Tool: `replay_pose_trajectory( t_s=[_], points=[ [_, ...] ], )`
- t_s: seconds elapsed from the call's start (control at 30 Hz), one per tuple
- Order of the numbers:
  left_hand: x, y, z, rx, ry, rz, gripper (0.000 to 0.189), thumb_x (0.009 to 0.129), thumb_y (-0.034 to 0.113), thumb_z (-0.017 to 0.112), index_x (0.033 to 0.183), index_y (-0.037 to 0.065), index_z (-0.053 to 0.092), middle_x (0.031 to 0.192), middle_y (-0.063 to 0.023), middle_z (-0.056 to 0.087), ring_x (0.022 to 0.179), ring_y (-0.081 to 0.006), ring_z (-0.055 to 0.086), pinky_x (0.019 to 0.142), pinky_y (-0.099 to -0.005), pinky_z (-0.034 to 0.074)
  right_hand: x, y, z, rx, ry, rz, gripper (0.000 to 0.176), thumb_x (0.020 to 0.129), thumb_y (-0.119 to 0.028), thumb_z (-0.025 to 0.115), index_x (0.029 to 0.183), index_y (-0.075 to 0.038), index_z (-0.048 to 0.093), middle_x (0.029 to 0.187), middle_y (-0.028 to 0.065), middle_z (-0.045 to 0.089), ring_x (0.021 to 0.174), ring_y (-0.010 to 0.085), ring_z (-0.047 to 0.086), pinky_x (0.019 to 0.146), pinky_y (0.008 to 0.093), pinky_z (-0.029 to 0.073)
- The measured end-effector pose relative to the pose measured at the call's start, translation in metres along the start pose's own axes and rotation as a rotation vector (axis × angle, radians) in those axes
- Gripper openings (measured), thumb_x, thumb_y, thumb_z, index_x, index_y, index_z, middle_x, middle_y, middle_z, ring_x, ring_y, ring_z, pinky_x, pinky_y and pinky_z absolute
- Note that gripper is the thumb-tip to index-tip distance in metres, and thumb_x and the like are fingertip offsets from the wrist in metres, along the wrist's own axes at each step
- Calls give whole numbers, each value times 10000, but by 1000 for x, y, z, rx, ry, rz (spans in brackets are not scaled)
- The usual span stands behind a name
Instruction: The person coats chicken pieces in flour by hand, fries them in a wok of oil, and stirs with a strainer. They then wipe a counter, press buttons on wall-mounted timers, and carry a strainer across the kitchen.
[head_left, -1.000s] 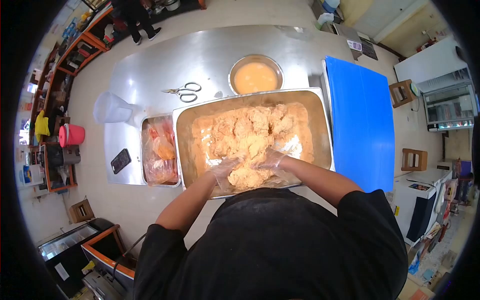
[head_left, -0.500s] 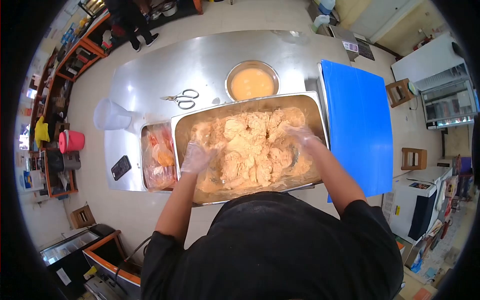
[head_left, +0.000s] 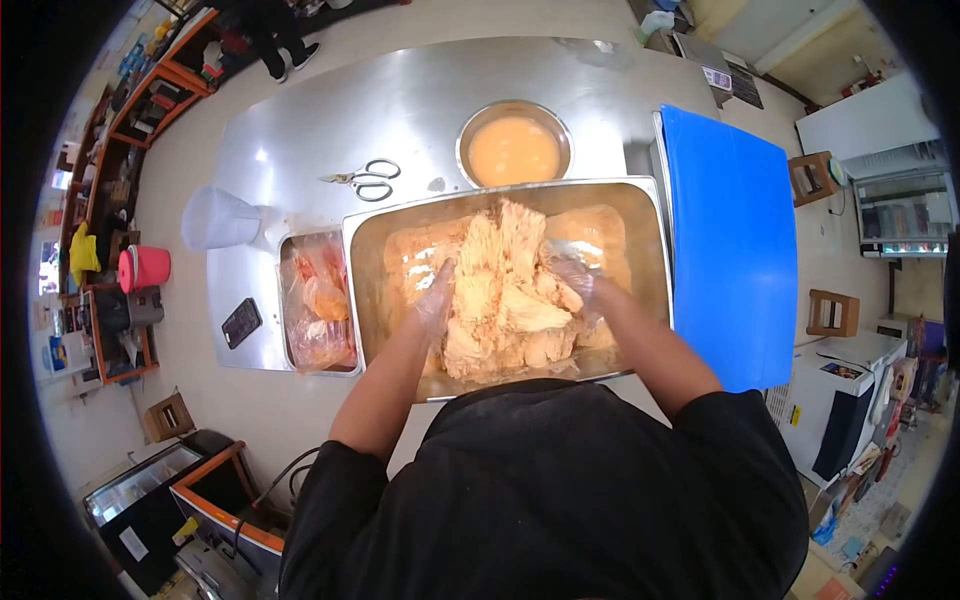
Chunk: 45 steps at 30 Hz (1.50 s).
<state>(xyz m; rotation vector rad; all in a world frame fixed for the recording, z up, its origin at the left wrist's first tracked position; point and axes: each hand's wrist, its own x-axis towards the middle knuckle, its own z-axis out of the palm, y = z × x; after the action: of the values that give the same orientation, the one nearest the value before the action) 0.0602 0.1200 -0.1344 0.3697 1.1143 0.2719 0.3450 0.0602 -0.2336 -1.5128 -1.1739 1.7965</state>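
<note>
In the head view, a heap of orange, flour-coated pieces that look like breaded chicken (head_left: 510, 300) rises in the middle of a deep steel tray (head_left: 640, 215). My left hand (head_left: 437, 298), in a clear plastic glove, presses against the heap's left side. From the right, my gloved right hand (head_left: 577, 285) squeezes the same heap, its fingertips partly hidden by the coating and pieces. Loose flour mix (head_left: 605, 240) covers the tray floor around them. Behind the tray stands a steel bowl of orange liquid (head_left: 515, 150).
Left of the tray is a smaller tray with bagged reddish pieces (head_left: 318, 300). Scissors (head_left: 368, 180), a translucent plastic container (head_left: 218, 218) and a phone (head_left: 241, 323) lie on the steel table (head_left: 330, 110). A blue board (head_left: 730, 250) borders the right side. Another person's legs (head_left: 280, 40) show far back.
Both hands have moved inward from the tray's sides. The spread-out coated pieces are now gathered into a taller, narrower heap between them. The view has shifted slightly.
</note>
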Motion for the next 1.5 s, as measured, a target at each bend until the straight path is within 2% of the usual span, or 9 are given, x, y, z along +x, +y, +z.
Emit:
replay_pose_trajectory(
  t_s=[0.13, 0.3, 0.53, 0.87, 0.97, 1.07, 1.2, 1.27, 1.5],
  points=[
    [-19, 15, -47, 918, 333, 113, 723, 983, 628, 298, 1452, 93, 422, 1476, -145, 451, 1315, -331, 472, 1128, -449, 325, -43, -70, -36, -584, 55, 256, 790, 899, -600, 578, 1393, 2, 445, 1288, 171, 601, 1205, 262, 572, 1046, 359, 438],
    [-17, -31, -76, 1610, 412, 35, 788, 959, 669, 299, 1490, 90, 359, 1523, -155, 381, 1362, -344, 397, 1134, -502, 271, -63, -66, -7, -266, -82, 529, 769, 872, -584, 635, 1299, 48, 529, 1258, 166, 603, 1183, 245, 572, 996, 373, 457],
    [5, -63, -65, 502, -102, -51, 716, 991, 576, 372, 1511, 88, 313, 1544, -144, 353, 1373, -290, 380, 1136, -485, 231, -16, 3, 57, -344, -245, 254, 814, 776, -434, 796, 1397, -22, 468, 1393, 160, 519, 1312, 262, 462, 1108, 365, 361],
    [-84, -9, -31, 1222, -133, 617, 654, 816, 113, 689, 1423, 106, 447, 1446, -129, 470, 1216, -318, 536, 1110, -426, 366, -43, -32, 28, -1313, 38, -876, 722, 762, -361, 775, 1399, -135, 521, 1482, 210, 411, 1421, 305, 319, 1171, 408, 261],
    [-79, 20, -50, 1425, -53, 762, 702, 793, 122, 736, 1431, 109, 442, 1449, -132, 464, 1220, -335, 530, 1108, -420, 378, -82, -123, -8, -916, -230, -359, 709, 831, -188, 740, 1471, -188, 434, 1541, 287, 270, 1382, 311, 401, 1129, 388, 343],
    [-27, 31, -99, 1383, 190, 564, 602, 865, 300, 671, 1402, 108, 478, 1419, -166, 483, 1288, -339, 481, 1131, -406, 343, -51, -120, -36, -568, 12, 59, 811, 816, -183, 763, 1496, -130, 323, 1478, 271, 374, 1338, 300, 457, 1092, 386, 388],
    [36, 29, -44, 1351, 501, 322, 513, 932, 435, 549, 1375, 175, 543, 1374, -220, 528, 1330, -345, 444, 1152, -411, 304, 8, -103, 7, -266, 160, 54, 939, 777, -212, 816, 1496, -54, 233, 1429, 240, 454, 1304, 288, 495, 1041, 380, 441],
    [83, 27, -67, 1592, 260, 372, 590, 919, 428, 587, 1439, 185, 453, 1430, -210, 474, 1328, -360, 442, 1159, -410, 299, 20, -115, 34, -189, 73, 73, 1009, 757, -226, 842, 1497, -16, 188, 1405, 224, 494, 1287, 282, 515, 1015, 377, 467],
    [31, 1, -49, 226, -52, 124, 770, 938, 424, 626, 1517, 61, 271, 1457, -101, 462, 1297, -207, 495, 1046, -343, 443, 25, -42, 23, 22, -124, 151, 1060, 721, -512, 812, 1487, -6, 283, 1519, 184, 375, 1420, 269, 335, 1113, 496, 317]
  ],
)
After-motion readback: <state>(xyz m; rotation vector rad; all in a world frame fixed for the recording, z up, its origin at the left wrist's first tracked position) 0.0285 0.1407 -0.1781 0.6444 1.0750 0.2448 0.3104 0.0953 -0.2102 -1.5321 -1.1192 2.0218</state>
